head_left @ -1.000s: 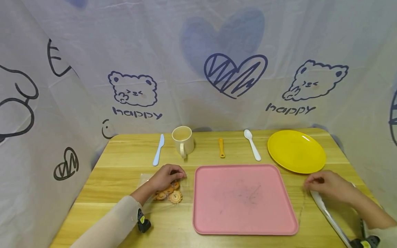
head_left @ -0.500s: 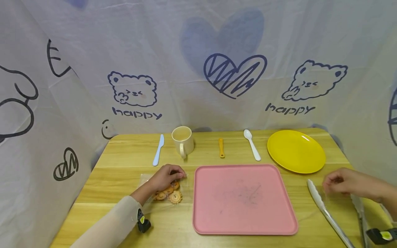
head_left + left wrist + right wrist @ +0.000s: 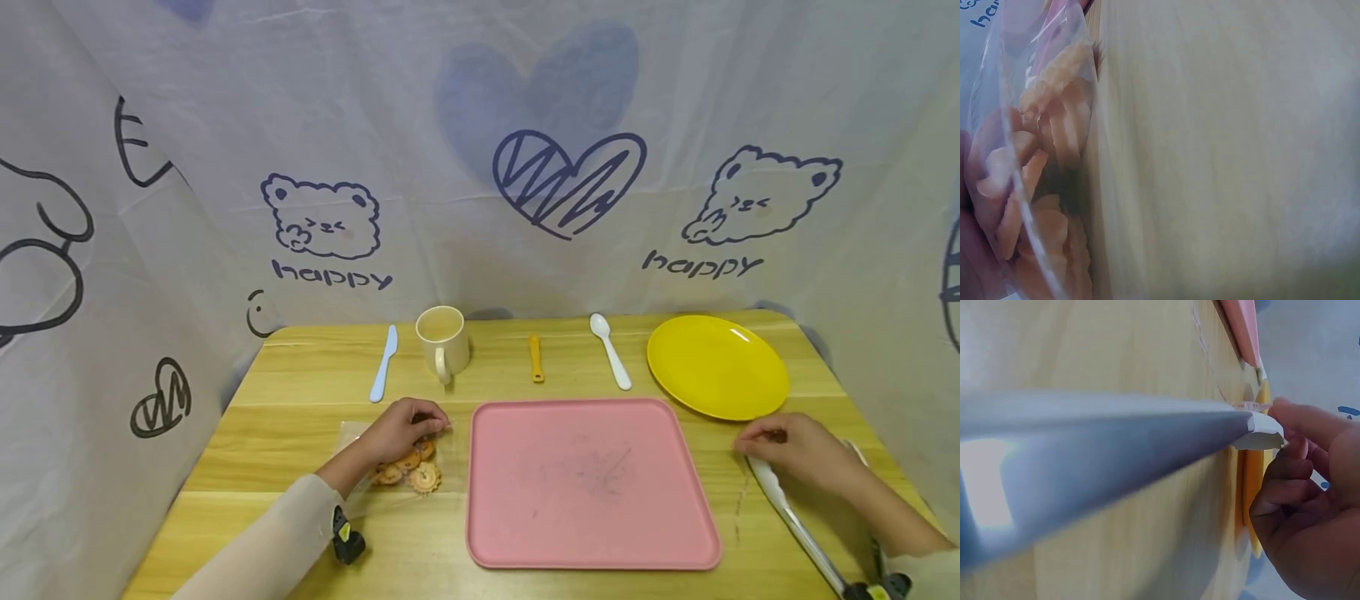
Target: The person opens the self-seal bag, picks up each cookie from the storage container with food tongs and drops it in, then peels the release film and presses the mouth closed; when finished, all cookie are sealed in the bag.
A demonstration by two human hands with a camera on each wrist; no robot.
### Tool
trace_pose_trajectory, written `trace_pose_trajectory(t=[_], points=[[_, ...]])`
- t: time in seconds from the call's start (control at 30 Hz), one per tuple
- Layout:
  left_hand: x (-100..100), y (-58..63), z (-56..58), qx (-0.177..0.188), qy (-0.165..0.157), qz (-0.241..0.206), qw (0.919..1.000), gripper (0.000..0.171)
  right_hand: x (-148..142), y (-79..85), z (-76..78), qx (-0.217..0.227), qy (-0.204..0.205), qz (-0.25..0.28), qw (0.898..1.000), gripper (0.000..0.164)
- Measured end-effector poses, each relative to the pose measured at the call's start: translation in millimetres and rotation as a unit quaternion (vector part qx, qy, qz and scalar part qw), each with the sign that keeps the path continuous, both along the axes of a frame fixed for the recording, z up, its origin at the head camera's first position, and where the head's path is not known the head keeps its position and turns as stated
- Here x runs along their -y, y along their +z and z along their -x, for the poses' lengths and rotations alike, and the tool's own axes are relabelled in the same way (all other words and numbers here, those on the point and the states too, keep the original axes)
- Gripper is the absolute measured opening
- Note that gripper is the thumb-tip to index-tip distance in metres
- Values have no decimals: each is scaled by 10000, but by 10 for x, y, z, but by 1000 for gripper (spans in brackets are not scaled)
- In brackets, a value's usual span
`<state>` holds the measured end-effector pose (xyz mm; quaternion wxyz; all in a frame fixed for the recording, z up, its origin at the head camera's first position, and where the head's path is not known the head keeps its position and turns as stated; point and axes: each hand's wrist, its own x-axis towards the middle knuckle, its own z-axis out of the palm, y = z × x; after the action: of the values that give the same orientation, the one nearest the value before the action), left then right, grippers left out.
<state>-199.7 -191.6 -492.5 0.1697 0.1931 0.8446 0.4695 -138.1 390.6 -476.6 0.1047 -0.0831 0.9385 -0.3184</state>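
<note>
My left hand (image 3: 405, 427) pinches the edge of a clear plastic bag (image 3: 351, 432) lying left of the pink tray. Several round cookies (image 3: 424, 477) show inside it; in the left wrist view cookies (image 3: 1063, 131) press against the film. Thumb and fingertips of my right hand (image 3: 798, 454) pinch a thin clear strip (image 3: 1204, 347), which dangles toward the table. Below that hand lie metal tongs (image 3: 797, 527) with white tips, one arm mostly hidden by the hand and wrist. In the right wrist view the tongs (image 3: 1116, 450) cross close to the lens.
The pink tray (image 3: 585, 483) fills the middle of the wooden table (image 3: 300, 450). Along the back stand or lie a light blue knife (image 3: 384, 362), a cream mug (image 3: 442, 342), a small orange handle (image 3: 536, 358), a white spoon (image 3: 611, 350) and a yellow plate (image 3: 716, 367).
My right hand moved right, uncovering both arms of the tongs, then came back left over their tips with the strip still pinched. The left hand and the bag stay put.
</note>
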Motion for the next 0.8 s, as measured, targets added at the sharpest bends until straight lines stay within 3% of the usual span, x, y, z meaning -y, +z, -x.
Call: trace_pose_trajectory(t=[0.2,0.33,0.5,0.7,0.8], points=[[4,-1,2,29,3,-27,10000,19,-5,24,-33,-271,174,-178,9993,16],[4,-10,2,42,11,-39,10000,19,-12,100,-68,-378,3,-148,9992,15],[11,-24,11,74,40,-87,9999,19,78,215,-127,-1036,-91,-128,9945,11],[30,-34,24,96,32,-135,9999,19,542,396,-178,-1063,89,-187,9941,21],[37,-47,31,62,11,-167,9998,19,875,446,-185,-1094,363,228,9931,25]])
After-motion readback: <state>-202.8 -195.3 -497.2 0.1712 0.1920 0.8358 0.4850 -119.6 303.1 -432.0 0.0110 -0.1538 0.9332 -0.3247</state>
